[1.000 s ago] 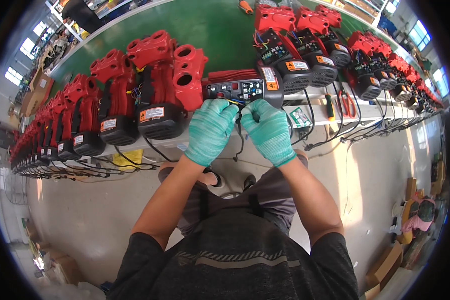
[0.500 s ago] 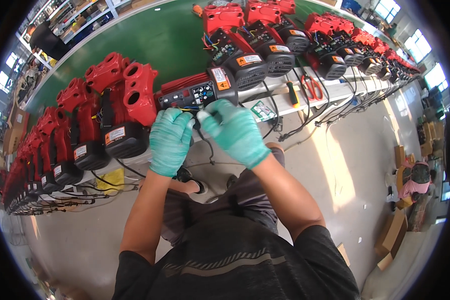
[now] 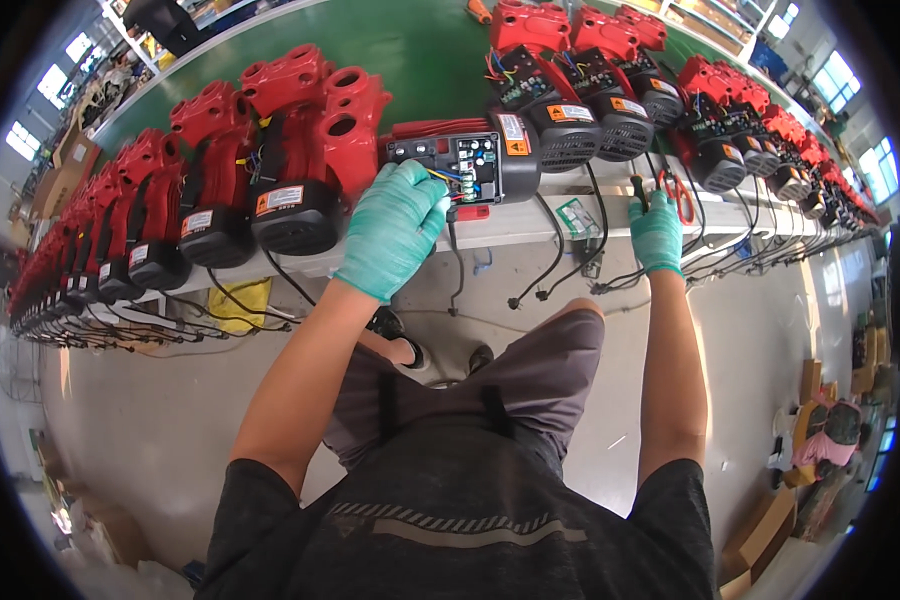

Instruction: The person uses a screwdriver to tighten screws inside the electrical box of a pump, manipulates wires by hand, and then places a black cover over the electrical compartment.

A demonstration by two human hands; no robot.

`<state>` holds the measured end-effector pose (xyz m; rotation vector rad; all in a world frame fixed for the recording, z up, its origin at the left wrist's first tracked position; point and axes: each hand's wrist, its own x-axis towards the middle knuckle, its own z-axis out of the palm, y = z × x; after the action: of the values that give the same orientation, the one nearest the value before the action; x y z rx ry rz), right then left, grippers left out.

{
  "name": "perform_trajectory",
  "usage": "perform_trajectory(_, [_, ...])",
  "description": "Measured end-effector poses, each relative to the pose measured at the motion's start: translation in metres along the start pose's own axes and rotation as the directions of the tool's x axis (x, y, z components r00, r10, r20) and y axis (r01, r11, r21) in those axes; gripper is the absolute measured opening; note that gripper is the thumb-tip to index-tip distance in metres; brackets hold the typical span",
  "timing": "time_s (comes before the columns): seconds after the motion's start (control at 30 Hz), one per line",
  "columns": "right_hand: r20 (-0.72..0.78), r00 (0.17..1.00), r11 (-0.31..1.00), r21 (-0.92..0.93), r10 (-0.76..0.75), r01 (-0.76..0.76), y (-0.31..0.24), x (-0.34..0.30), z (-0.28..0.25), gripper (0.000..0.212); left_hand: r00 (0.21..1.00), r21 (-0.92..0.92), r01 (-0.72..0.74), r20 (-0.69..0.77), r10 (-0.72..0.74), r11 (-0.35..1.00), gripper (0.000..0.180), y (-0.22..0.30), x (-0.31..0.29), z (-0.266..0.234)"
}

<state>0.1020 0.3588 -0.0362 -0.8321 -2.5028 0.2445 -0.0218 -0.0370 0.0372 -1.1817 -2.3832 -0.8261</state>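
Working, in the head view, at the near edge of the green-topped bench (image 3: 420, 65), in gloves. Bending the fingers of the left hand (image 3: 395, 232) at the near left part of the open black control box (image 3: 407, 152), just beside the yellow and blue wires (image 3: 436, 174) and left of the circuit board (image 3: 478, 166); cannot tell whether pinching anything. Set into the side of a red machine (image 3: 435, 129), lying on the bench ahead of the body, between red machines standing to the left (image 3: 355, 122) and machines with exposed boards to the right (image 3: 525, 82). Stretching the right hand (image 3: 658, 238) well apart, fingers forward, over the partly covered screwdriver (image 3: 638, 187) and close by the red-handled pliers (image 3: 686, 200); cannot tell whether closed around the screwdriver. Hanging below the bench edge, several black cords (image 3: 457, 265).
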Motion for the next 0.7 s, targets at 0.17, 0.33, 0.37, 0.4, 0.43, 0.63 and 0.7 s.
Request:
perform_trajectory(0.17, [-0.098, 0.990, 0.980, 0.184, 0.097, -0.078, 0.053, -0.006, 0.007, 0.032, 1.000, -0.012, -0.010, -0.023, 0.009, 1.000, 0.010, 0.003, 0.002, 0.006])
perform_trajectory(0.33, [-0.294, 0.926, 0.786, 0.618, 0.237, -0.005, -0.002, -0.061, -0.099, 0.017, 1.000, 0.006, 0.003, -0.001, -0.003, 1.000, 0.009, -0.001, 0.001, 0.003])
perform_trajectory(0.37, [-0.365, 0.901, 0.758, 0.649, 0.236, 0.064, -0.011, -0.075, -0.115, 0.017, 1.000, 0.007, 0.009, -0.008, -0.009, 1.000, 0.009, 0.000, 0.001, 0.003])
perform_trajectory(0.4, [-0.366, 0.912, 0.721, 0.681, 0.187, 0.125, -0.029, -0.092, -0.137, 0.019, 1.000, 0.027, 0.003, -0.004, -0.002, 1.000, 0.010, 0.001, 0.002, 0.002])
perform_trajectory(0.43, [-0.365, 0.921, 0.678, 0.713, 0.138, 0.181, -0.049, -0.108, -0.151, 0.022, 1.000, 0.048, -0.004, 0.004, 0.004, 0.999, 0.010, -0.001, 0.001, 0.004])
perform_trajectory(0.63, [-0.497, 0.824, 0.508, 0.653, -0.272, 0.561, -0.149, -0.167, -0.174, 0.038, 1.000, 0.038, -0.013, -0.021, 0.014, 0.999, 0.009, -0.003, 0.000, 0.009])
perform_trajectory(0.7, [-0.473, 0.835, 0.520, 0.656, -0.282, 0.547, -0.165, -0.173, -0.167, 0.039, 0.999, 0.031, -0.020, -0.034, 0.021, 0.999, 0.009, -0.004, 0.000, 0.012])
